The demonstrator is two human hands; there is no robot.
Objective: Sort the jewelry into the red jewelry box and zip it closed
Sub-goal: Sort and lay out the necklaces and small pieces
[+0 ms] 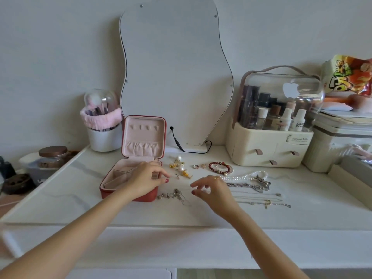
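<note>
You're at the sorting step: the open red zip jewelry box (128, 184) waits, your left hand (146, 178) and right hand (213, 190) hover loose-fingered, holding nothing; next, pinch the small silver earring (177, 176) just right of the box

Soft, even daylight is filling the room, and the white table (120, 208) is looking bright. Only faint shadows are lying under the hands. A shiny glare is sitting on the clear makeup case lid (281, 91). The wide lens is bending the edges, and the corners are looking blurry.
</note>
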